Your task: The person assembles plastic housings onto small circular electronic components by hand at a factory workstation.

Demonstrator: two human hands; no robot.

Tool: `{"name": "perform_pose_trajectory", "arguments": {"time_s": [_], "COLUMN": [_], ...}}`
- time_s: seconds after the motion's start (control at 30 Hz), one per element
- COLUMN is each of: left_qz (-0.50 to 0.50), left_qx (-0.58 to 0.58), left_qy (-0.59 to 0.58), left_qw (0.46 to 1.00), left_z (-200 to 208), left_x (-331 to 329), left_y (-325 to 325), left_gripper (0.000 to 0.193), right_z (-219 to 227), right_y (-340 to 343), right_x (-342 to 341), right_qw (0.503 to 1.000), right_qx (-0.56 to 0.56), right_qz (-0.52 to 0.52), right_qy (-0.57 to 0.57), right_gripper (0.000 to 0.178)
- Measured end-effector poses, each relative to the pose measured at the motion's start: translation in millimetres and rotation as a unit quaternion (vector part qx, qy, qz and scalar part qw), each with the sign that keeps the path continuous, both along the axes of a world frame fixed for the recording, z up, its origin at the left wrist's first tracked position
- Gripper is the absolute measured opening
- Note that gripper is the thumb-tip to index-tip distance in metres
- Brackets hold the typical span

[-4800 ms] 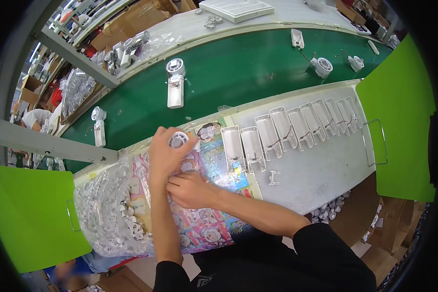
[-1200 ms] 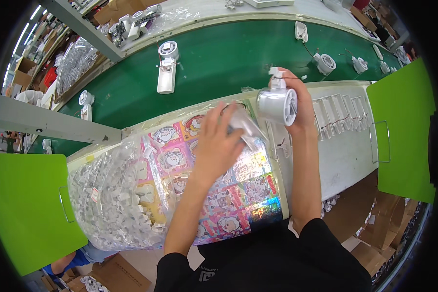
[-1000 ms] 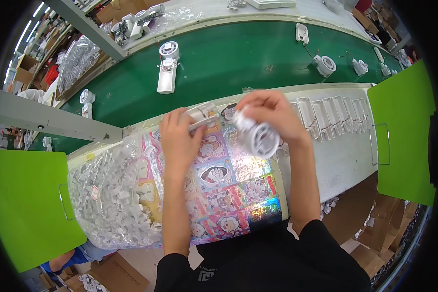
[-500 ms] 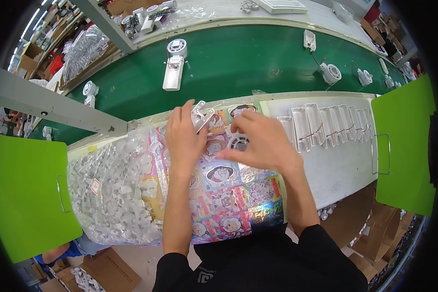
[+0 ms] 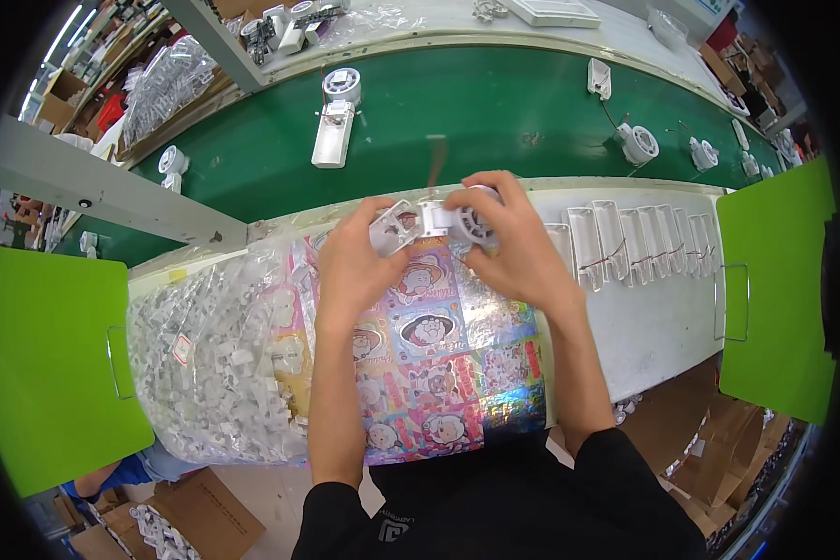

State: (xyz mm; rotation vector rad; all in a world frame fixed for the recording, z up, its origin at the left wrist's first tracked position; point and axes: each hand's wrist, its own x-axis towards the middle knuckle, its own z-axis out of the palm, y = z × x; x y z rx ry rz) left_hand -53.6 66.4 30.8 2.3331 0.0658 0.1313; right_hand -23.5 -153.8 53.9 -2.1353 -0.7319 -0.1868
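Note:
Over the far part of a colourful cartoon-printed sheet [image 5: 429, 331], both my hands are close together. My left hand [image 5: 355, 261] is closed on a white, hollow plastic housing [image 5: 390, 231]. Between thumb and fingers, my right hand [image 5: 518, 247] grips a round white slotted part [image 5: 476, 224]. A small white block [image 5: 435, 218] sits between the two pieces, and they appear to meet there. A blurred reddish wire [image 5: 436, 166] sticks up from this spot. My fingers partly hide the round part and the housing.
A clear bag of small white parts [image 5: 219, 364] lies left. White rectangular shells [image 5: 633, 243] with wires stand in a row right. Beyond runs a green conveyor [image 5: 476, 103] carrying a white assembly [image 5: 336, 126]. Green boards [image 5: 51, 364] flank both sides; cardboard boxes [image 5: 210, 518] sit below.
My right hand has moved up and slightly away, bringing the round part against the housing side. The white block and wire now show between my hands. The housing has tilted in my left hand.

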Motion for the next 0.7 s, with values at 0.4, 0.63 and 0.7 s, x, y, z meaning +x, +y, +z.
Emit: {"name": "perform_pose_trajectory", "arguments": {"time_s": [0.4, 0.63, 0.7], "left_qz": [-0.053, -0.08, -0.104], "left_qx": [-0.075, -0.133, -0.147], "left_qy": [0.016, 0.031, 0.01], "left_qw": [0.996, 0.987, 0.984], "left_z": [13, 7, 6], "left_x": [-8, -6, -5], "left_y": [-14, -12, -9], "left_gripper": [0.064, 0.068, 0.059], "right_z": [-4, -8, -10], "right_y": [21, 25, 27], "right_x": [-5, -6, -6], "right_qw": [0.991, 0.985, 0.983], "right_qx": [-0.022, -0.039, -0.044], "right_qz": [-0.01, -0.015, -0.018], "right_qy": [-0.135, -0.168, -0.177], "right_gripper": [0.037, 0.035, 0.035]}}
